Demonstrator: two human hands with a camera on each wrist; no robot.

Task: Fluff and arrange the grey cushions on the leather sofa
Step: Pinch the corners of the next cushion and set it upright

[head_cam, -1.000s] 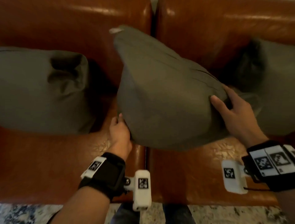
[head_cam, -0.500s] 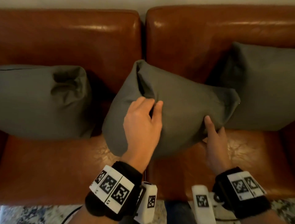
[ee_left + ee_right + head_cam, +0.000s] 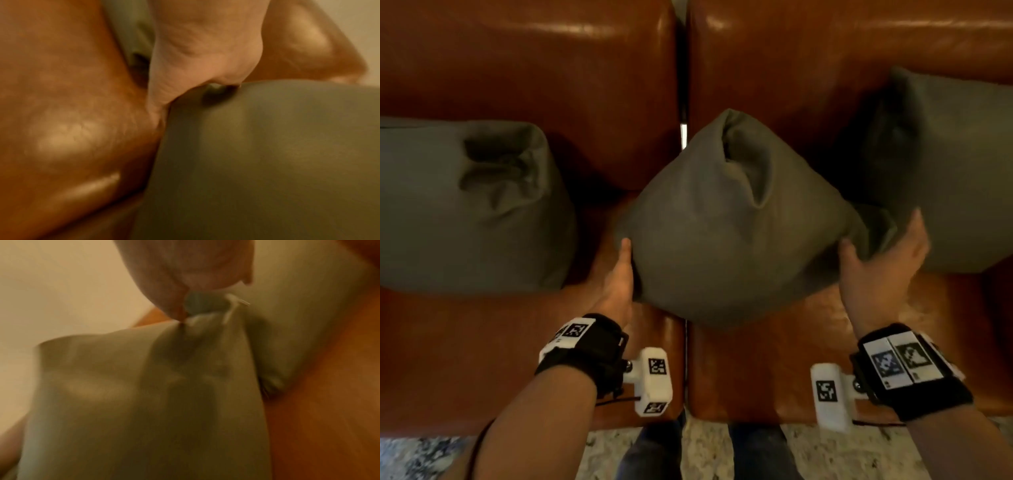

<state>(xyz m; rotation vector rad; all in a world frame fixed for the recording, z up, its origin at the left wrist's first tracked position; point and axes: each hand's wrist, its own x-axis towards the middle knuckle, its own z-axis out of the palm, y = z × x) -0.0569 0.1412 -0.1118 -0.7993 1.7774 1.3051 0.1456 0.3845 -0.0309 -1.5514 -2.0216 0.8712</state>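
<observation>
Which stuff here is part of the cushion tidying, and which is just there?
Part of the job:
middle cushion, held by left hand and right hand
left cushion
right cushion
sofa

Just there:
rug

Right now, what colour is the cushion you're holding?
Grey. The middle cushion shows best in the head view.

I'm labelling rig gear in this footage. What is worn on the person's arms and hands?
Both forearms are bare, with no sleeves or gloves. The left wrist and right wrist each carry a black strap bearing white tags printed with black square codes, plus a white boxy camera block on the inner side. A thin dark cable trails from each.
</observation>
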